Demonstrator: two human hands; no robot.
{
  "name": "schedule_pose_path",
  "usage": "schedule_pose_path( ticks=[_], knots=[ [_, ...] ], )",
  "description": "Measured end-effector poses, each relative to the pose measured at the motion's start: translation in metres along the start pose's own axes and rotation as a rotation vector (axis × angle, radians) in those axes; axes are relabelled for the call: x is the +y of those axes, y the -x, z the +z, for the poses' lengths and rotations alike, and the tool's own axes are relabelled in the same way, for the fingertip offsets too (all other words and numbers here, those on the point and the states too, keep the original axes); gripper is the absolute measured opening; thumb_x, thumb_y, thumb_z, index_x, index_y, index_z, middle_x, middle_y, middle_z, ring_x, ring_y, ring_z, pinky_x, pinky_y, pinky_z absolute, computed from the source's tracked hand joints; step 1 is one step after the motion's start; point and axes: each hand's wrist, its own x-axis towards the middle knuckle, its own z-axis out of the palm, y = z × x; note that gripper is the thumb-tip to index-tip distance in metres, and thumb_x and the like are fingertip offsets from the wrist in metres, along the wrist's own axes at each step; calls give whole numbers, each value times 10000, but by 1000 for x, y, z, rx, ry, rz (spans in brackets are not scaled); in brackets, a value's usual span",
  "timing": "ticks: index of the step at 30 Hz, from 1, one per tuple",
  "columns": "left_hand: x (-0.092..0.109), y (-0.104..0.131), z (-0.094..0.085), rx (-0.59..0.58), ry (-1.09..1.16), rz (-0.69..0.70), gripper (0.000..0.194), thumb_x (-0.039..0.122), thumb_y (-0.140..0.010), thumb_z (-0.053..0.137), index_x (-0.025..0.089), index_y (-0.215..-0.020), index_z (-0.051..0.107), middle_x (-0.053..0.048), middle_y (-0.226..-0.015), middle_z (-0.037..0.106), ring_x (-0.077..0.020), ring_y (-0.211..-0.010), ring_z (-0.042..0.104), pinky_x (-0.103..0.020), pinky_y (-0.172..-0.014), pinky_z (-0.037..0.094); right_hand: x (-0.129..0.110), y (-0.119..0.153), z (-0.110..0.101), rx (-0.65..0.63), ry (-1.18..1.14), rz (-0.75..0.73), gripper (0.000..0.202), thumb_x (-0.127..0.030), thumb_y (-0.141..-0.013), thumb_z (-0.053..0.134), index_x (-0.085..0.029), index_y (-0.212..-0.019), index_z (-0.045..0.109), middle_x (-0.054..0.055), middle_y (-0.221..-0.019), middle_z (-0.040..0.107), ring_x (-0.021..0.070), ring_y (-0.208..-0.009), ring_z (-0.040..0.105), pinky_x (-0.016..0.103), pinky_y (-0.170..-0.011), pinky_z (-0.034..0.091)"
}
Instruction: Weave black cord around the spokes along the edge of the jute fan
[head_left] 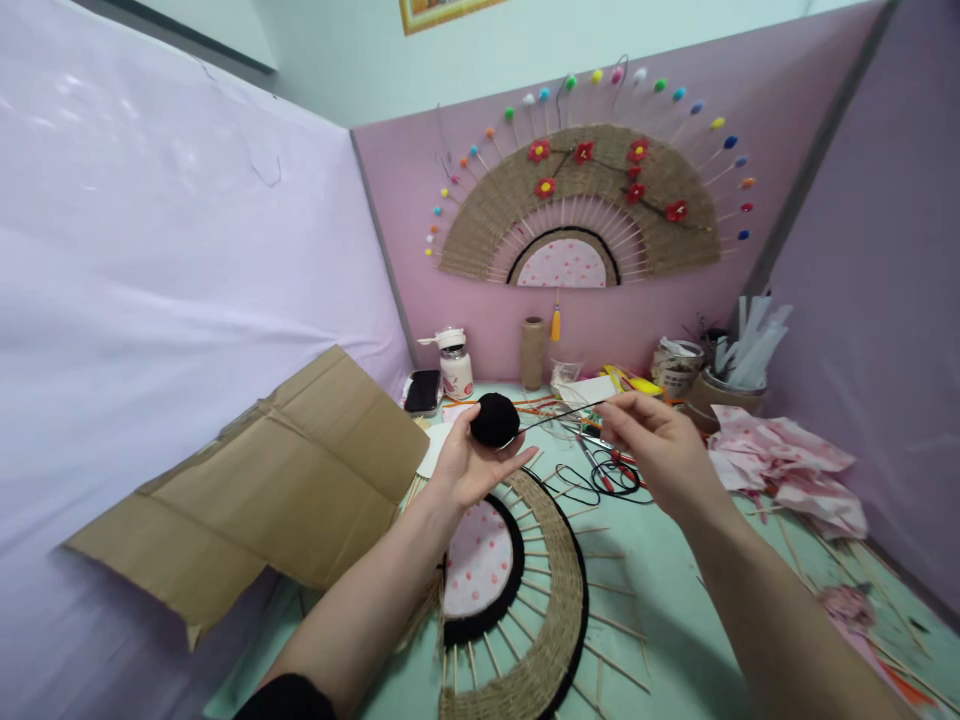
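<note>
Nearest me, a half-round fan [559, 595] of tan woven cord with a pink-dotted cloth centre [476, 565] lies on the pale green surface [675, 600]. Above it, my left hand [469, 467] cups a round ball of black yarn [495, 420], while my right hand [656, 450] pinches the black strand [562, 414] stretching from it. Beyond stands a brown cardboard tube [532, 357], before a tan woven fan [487, 225] with red flowers [637, 150] on the pink wall [484, 315].

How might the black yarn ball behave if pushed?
The black yarn ball would probably roll easily, being nearly round. It seems light, held loosely in the left hand. The strand running to the right hand may pay out.
</note>
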Motion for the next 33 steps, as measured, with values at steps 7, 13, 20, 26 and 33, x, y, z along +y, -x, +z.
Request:
schedule_pose_path(
  ticks=[7, 13, 20, 26, 33],
  knots=[
    [3, -2, 0, 22, 17, -25, 247, 236, -811, 556, 127, -1032, 569, -109, -979, 648, -259, -1022, 599, -291, -743, 557, -10, -13, -19, 285, -458, -7, 151, -231, -621, 709, -170, -673, 582, -67, -488, 459, 55, -475, 389, 215, -550, 418],
    [5, -14, -11, 85, -29, 7, 259, 320, -807, 577, 147, -999, 576, -91, -900, 650, -216, -879, 633, -331, -713, 548, -17, -23, -55, 577, -565, -133, 112, -107, -640, 595, -180, -684, 522, -81, -465, 422, 65, -443, 346, 246, -529, 422],
    [-2, -13, -14, -26, -109, 113, 309, 299, -726, 694, 203, -1002, 594, -56, -1029, 633, -159, -883, 609, -303, -786, 507, -4, -19, -55, 254, 571, -169, 96, -246, -686, 647, -191, -763, 635, 64, -769, 636, 208, -738, 564, 377, -715, 402],
    [-13, 7, 0, -180, -362, 255, 363, 178, -698, 714, 240, -1031, 583, -39, -1141, 586, -167, -1011, 571, -372, -929, 441, -12, 14, 10, -96, 799, -406, 140, -318, -847, 519, -227, -860, 623, 71, -939, 661, 245, -949, 566, 415, -868, 365],
    [-15, 12, 4, -187, -337, 273, 351, 281, -765, 654, 265, -1096, 538, -43, -1148, 582, -168, -973, 597, -398, -935, 445, 11, 18, 33, -235, 590, -217, 295, -405, -766, 610, -200, -973, 560, 49, -897, 652, 207, -830, 599, 323, -743, 432]
  ],
)
